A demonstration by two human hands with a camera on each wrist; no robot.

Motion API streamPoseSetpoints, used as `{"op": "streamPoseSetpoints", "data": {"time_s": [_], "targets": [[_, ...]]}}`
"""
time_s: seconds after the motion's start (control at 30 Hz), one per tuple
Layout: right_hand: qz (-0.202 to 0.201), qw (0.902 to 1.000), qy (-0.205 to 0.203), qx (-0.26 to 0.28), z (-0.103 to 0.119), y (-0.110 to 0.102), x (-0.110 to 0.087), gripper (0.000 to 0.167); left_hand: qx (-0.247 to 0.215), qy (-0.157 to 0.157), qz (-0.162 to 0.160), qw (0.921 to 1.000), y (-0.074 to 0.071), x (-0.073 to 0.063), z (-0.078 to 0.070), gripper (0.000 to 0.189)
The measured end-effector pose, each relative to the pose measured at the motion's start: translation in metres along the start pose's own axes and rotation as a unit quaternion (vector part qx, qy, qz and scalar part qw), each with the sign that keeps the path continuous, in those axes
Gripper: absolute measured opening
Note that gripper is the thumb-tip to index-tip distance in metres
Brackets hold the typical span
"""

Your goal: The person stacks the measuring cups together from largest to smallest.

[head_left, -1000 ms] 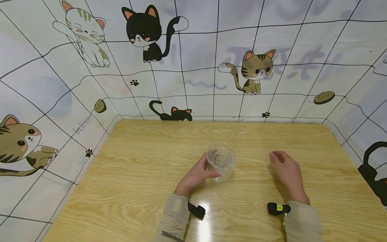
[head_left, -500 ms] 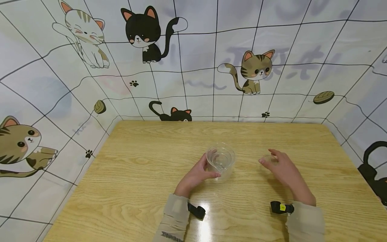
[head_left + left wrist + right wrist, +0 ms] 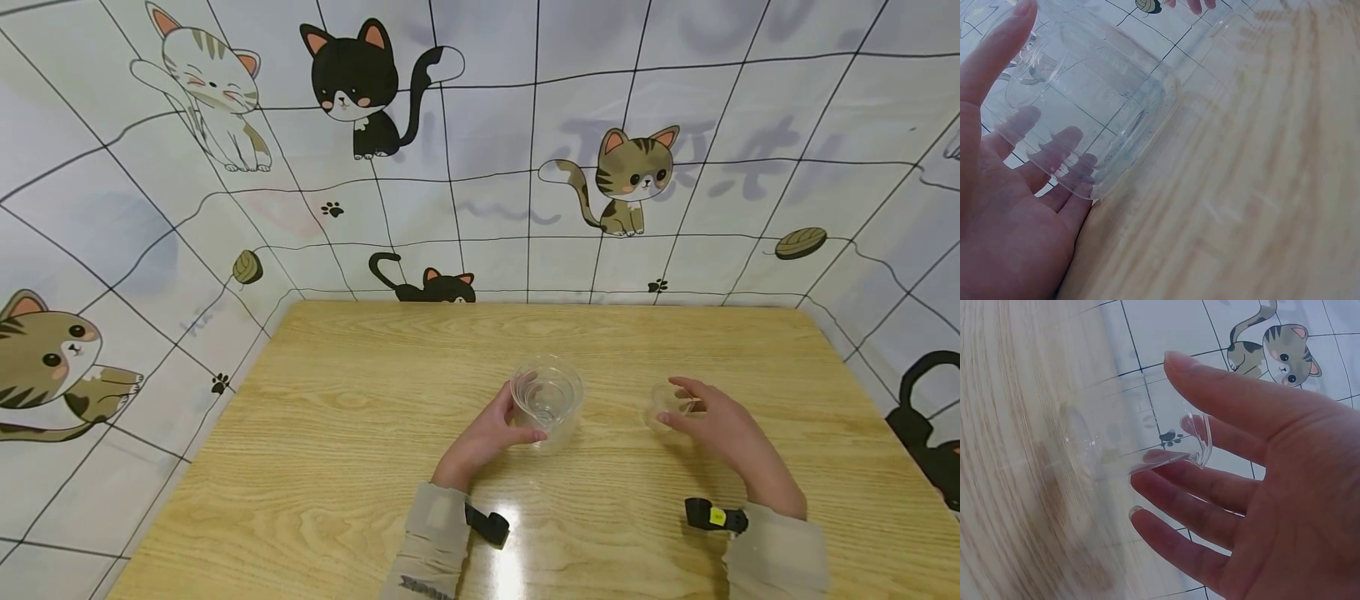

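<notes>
A large clear beaker (image 3: pixel 561 396) stands near the middle of the table, and my left hand (image 3: pixel 486 432) grips its left side. The left wrist view shows the fingers spread behind its wall, faint printed marks on the beaker (image 3: pixel 1110 103) and the thumb on the near side. A smaller clear beaker (image 3: pixel 662 402) with a pouring lip stands upright to the right. Around its rim end, my right hand (image 3: pixel 720 429) is spread with relaxed fingers. In the right wrist view the thumb and fingers are well apart on either side of the small beaker (image 3: pixel 1107 437).
The wood-grain table (image 3: pixel 337 400) meets a white, grid-lined wall covering (image 3: pixel 495 200) with cartoon cats at the back and sides. A black wrist strap (image 3: pixel 491 525) is on the left wrist and another strap (image 3: pixel 712 517) on the right. Light glares near the table's front.
My right fingers have spread apart and the hand has drawn back to the right from the small beaker, which stays standing. The left hand and large beaker have not moved.
</notes>
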State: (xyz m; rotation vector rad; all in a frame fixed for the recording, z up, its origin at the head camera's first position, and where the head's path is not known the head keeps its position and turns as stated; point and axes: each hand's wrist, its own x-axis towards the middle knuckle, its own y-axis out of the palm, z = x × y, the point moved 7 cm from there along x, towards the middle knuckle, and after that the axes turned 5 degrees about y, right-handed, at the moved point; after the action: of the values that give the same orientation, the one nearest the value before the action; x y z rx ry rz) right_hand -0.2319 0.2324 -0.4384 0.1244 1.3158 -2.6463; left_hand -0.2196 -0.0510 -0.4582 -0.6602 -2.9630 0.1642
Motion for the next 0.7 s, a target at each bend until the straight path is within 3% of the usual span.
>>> {"op": "streamPoseSetpoints", "data": {"time_s": [0.7], "targets": [[-0.047,0.998,-0.038,-0.017,0.0084,0.0024,0.0033,0.066,-0.002,0.003,0.003,1.0,0.0,0.0005,0.0017,0.085]]}}
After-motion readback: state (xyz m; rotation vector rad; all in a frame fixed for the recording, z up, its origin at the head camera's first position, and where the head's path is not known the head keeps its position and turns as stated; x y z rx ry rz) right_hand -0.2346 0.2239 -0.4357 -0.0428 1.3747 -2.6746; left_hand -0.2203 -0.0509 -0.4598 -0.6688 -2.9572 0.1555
